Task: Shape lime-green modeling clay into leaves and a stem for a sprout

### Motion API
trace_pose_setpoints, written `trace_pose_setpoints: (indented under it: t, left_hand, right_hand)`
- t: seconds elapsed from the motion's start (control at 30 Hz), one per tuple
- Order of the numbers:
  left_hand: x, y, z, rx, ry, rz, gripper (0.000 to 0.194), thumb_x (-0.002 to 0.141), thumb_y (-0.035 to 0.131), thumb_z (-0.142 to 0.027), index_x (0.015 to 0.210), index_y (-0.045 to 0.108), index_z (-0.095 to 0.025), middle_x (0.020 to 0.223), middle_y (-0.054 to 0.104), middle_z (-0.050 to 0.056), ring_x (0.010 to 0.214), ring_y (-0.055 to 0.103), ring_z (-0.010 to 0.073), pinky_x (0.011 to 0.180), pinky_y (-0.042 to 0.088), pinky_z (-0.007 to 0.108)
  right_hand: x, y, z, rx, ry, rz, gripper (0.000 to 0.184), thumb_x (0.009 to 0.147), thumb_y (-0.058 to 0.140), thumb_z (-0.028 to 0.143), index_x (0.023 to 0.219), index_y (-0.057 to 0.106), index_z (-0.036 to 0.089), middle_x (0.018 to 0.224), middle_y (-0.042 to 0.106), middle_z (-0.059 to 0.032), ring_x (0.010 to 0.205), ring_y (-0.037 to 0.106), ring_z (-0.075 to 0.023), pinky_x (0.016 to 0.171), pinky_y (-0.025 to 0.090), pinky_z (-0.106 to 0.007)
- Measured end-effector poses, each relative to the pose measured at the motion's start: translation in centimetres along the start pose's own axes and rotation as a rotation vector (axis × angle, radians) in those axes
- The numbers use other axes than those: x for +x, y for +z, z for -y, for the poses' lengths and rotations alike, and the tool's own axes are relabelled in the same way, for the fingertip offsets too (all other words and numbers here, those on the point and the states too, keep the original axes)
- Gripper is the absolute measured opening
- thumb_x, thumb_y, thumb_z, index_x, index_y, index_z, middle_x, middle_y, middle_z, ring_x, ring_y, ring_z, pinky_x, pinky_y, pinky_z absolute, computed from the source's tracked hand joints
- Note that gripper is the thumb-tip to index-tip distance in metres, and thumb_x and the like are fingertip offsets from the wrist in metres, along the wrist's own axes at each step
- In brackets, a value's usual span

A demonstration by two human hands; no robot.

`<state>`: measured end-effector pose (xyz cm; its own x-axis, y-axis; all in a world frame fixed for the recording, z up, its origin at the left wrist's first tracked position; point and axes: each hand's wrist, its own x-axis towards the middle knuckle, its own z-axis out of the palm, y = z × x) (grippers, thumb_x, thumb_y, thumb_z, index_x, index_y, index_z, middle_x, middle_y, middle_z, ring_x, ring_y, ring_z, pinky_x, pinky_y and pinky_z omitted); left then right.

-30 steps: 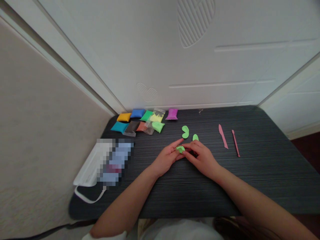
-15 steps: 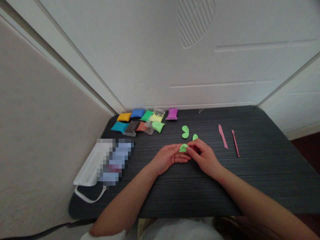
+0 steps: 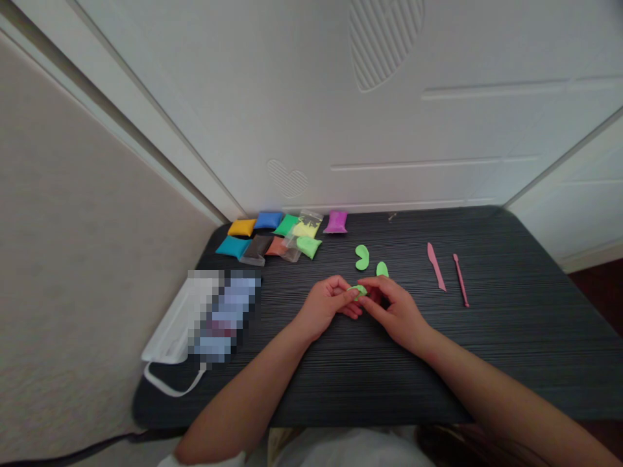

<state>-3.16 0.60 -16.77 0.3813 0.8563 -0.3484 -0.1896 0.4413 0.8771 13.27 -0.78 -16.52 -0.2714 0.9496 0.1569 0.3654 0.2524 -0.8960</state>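
Note:
A small piece of light green modelling clay [image 3: 359, 291] is pinched between both hands above the table. My left hand [image 3: 327, 307] closes on its left side, thumb on top and the other fingers curled beneath. From the right, my right hand [image 3: 395, 312] grips the same piece between thumb and forefinger. Just beyond the hands lies a flat green clay oval [image 3: 382, 269], its near end partly behind my right hand. Farther back rests a green clay shape with a notch [image 3: 362, 257], curved like a C opening to the left.
Colourful clay packets [image 3: 233, 246] lie in rows at the back left, with a purple packet [image 3: 336, 222] beside them. On the right are a pink plastic knife [image 3: 437, 266] and a thin pink tool [image 3: 461, 280]. A white mask [image 3: 172, 324] lies at the left edge, beside a blurred-out item.
My left thumb has come over the green clay piece and its fingers have curled in. The piece now looks narrower between my hands, and more of the clay oval shows.

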Motion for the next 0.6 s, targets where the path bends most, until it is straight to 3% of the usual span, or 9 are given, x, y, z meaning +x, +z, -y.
trace_pose_setpoints:
  t: [0.27,0.47,0.6]
  left_hand:
    - [-0.03,0.10,0.21,-0.008,-0.013,0.107,0.027,0.075,0.060,-0.028,0.097,0.057,-0.013,0.079,0.066,0.005,0.067,0.062,0.0113,0.068,0.049,0.025]
    - [-0.05,-0.06,-0.27,0.076,-0.009,0.133,0.022,0.073,0.062,-0.027,0.088,0.062,-0.011,0.077,0.064,0.005,0.068,0.060,0.0115,0.069,0.048,0.026]
    - [0.00,0.06,-0.53,0.134,0.020,0.135,0.023,0.074,0.060,-0.031,0.085,0.061,-0.010,0.070,0.063,0.003,0.063,0.058,0.0105,0.062,0.046,0.023]
  right_hand:
    - [0.07,-0.18,0.31,-0.024,-0.040,-0.032,0.016,0.079,0.055,0.024,0.094,0.059,0.023,0.078,0.056,-0.0015,0.067,0.050,-0.0138,0.061,0.041,-0.027]
    - [-0.09,-0.28,0.69,-0.030,-0.058,-0.063,0.010,0.078,0.056,0.024,0.087,0.059,0.022,0.075,0.056,-0.0011,0.068,0.050,-0.0142,0.064,0.041,-0.028]
    - [0.07,-0.38,0.53,0.164,0.086,-0.090,0.010,0.078,0.057,0.027,0.086,0.058,0.022,0.073,0.056,0.0000,0.066,0.051,-0.0131,0.062,0.041,-0.027]
